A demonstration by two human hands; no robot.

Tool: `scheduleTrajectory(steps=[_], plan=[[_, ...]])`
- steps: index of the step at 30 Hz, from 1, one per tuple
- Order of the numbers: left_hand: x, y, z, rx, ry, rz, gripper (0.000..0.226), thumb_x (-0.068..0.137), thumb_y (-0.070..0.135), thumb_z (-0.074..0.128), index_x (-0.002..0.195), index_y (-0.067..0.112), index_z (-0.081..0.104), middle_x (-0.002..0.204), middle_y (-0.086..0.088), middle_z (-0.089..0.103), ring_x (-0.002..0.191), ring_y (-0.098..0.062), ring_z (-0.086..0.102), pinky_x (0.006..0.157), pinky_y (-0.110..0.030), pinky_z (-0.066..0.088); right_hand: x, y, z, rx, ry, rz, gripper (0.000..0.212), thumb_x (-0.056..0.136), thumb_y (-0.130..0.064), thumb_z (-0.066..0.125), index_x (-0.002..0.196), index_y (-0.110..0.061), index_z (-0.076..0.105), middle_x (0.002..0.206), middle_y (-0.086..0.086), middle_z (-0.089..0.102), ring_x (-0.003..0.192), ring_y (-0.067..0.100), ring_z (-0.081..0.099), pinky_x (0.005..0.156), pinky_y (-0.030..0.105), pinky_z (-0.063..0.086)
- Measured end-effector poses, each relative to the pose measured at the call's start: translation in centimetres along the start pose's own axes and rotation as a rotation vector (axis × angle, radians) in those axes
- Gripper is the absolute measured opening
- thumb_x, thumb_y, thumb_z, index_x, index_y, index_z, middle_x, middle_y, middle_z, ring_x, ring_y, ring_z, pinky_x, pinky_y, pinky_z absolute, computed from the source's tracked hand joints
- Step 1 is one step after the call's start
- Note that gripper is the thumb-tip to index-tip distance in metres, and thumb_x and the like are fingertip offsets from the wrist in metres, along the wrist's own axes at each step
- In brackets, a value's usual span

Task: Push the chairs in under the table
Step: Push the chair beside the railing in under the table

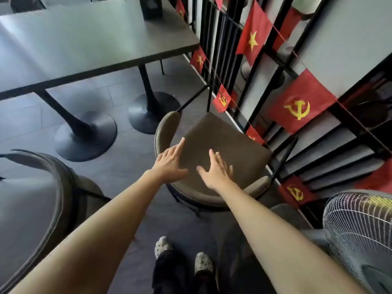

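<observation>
Brown chair (229, 143), frame centre, standing clear of grey table (84, 39) at upper left; left hand (169, 161) and right hand (214, 174) over it, fingers spread, gripping nothing; red emblem flags (301, 102) at right.

The left hand (169, 161) and right hand (214, 172) were bare, as were both forearms (95, 225). Nearer the camera than the brown chair (222, 141), dark trousers (167, 270) ended over pale clog-style shoes (203, 263) dotted with small dark holes.
</observation>
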State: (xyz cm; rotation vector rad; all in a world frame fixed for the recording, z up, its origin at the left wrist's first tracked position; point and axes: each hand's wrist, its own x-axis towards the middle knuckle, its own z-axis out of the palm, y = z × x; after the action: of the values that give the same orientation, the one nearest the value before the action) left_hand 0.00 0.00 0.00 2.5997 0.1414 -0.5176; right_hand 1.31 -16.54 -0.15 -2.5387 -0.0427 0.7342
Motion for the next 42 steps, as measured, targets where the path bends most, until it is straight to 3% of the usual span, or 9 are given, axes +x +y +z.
scheduleTrajectory(steps=[4, 7, 10, 13, 16, 21, 28, 35, 42], plan=[[-0.6, -1.2, 2.3, 0.236, -0.232, -0.001, 0.095, 0.078, 0.037, 0.06, 0.15, 0.031, -0.001, 0.154, -0.005, 0.026, 0.146, -0.024, 0.013, 0.119, -0.039, 0.007, -1.1, 1.8, 2.5, -0.035, -0.166, 0.053, 0.08, 0.089, -0.063, 0.038, 0.151, -0.031, 0.0, 0.162, 0.0, 0.001, 0.149, 0.024, 0.005, 0.117, 0.057, -0.004], [-0.1, -2.5, 3.1, 0.595, -0.346, 0.122, 0.085, 0.077, 0.048, 0.061, 0.149, 0.032, 0.017, 0.156, 0.001, 0.024, 0.148, -0.025, 0.005, 0.12, -0.042, -0.002, -1.8, 2.7, 4.2, -0.158, -0.273, 0.033, 0.088, 0.083, -0.072, 0.041, 0.152, -0.031, 0.005, 0.162, -0.003, 0.01, 0.148, 0.024, 0.009, 0.114, 0.062, -0.006], [1.3, -3.7, 3.7, 0.793, -0.301, 0.234, 0.072, 0.078, 0.055, 0.059, 0.142, 0.032, 0.035, 0.15, 0.001, 0.036, 0.146, -0.025, 0.017, 0.121, -0.044, 0.001, -1.8, 3.2, 5.5, -0.377, -0.265, -0.028, 0.081, 0.084, -0.061, 0.053, 0.15, -0.032, 0.015, 0.155, -0.003, 0.03, 0.143, 0.025, 0.024, 0.113, 0.062, 0.001], [2.4, -4.5, 4.0, 0.781, -0.157, 0.3, 0.051, 0.079, 0.052, 0.057, 0.126, 0.032, 0.056, 0.131, 0.005, 0.057, 0.133, -0.021, 0.04, 0.12, -0.039, 0.008, -1.6, 3.0, 6.3, -0.449, -0.188, 0.008, 0.057, 0.092, -0.038, 0.053, 0.143, -0.038, 0.028, 0.141, -0.004, 0.05, 0.134, 0.024, 0.039, 0.114, 0.055, 0.013], [2.9, -5.4, 4.3, 0.75, -0.051, 0.356, 0.04, 0.075, 0.05, 0.058, 0.109, 0.031, 0.068, 0.11, 0.01, 0.068, 0.116, -0.018, 0.052, 0.115, -0.034, 0.021, -1.4, 2.8, 6.9, -0.497, -0.115, 0.043, 0.054, 0.092, -0.024, 0.055, 0.139, -0.043, 0.035, 0.133, -0.006, 0.056, 0.129, 0.021, 0.044, 0.11, 0.048, 0.022], [2.7, -5.7, 4.6, 0.724, 0.013, 0.377, 0.032, 0.074, 0.038, 0.059, 0.1, 0.026, 0.072, 0.101, 0.007, 0.071, 0.106, -0.021, 0.055, 0.107, -0.032, 0.029, -1.6, 3.2, 7.2, -0.508, -0.027, -0.009, 0.054, 0.091, -0.025, 0.054, 0.138, -0.045, 0.037, 0.13, -0.009, 0.058, 0.125, 0.017, 0.047, 0.103, 0.04, 0.029], [1.1, -5.3, 4.8, 0.679, 0.013, 0.306, 0.028, 0.079, 0.037, 0.057, 0.099, 0.024, 0.072, 0.1, 0.004, 0.072, 0.102, -0.02, 0.057, 0.102, -0.03, 0.029, -1.6, 3.7, 6.4, -0.553, -0.139, -0.124, 0.056, 0.092, -0.025, 0.055, 0.142, -0.042, 0.034, 0.134, -0.006, 0.056, 0.132, 0.017, 0.039, 0.118, 0.048, 0.009], [0.5, -4.9, 5.8, 0.682, -0.037, 0.144, 0.028, 0.08, 0.027, 0.052, 0.103, 0.022, 0.065, 0.107, 0.0, 0.069, 0.108, -0.024, 0.054, 0.104, -0.035, 0.028, 0.7, 4.3, 4.2, -0.67, -0.26, -0.271, 0.056, 0.091, -0.027, 0.056, 0.139, -0.046, 0.035, 0.137, -0.009, 0.054, 0.131, 0.019, 0.04, 0.117, 0.048, 0.01], [0.1, -3.1, 6.1, 0.668, -0.06, -0.019, 0.03, 0.084, 0.032, 0.052, 0.11, 0.02, 0.061, 0.114, -0.005, 0.066, 0.112, -0.027, 0.053, 0.105, -0.037, 0.028, 4.1, 4.3, 1.8, -0.792, -0.276, -0.426, 0.069, 0.083, -0.009, 0.054, 0.137, -0.049, 0.038, 0.129, -0.008, 0.06, 0.127, 0.015, 0.043, 0.12, 0.046, 0.001]])
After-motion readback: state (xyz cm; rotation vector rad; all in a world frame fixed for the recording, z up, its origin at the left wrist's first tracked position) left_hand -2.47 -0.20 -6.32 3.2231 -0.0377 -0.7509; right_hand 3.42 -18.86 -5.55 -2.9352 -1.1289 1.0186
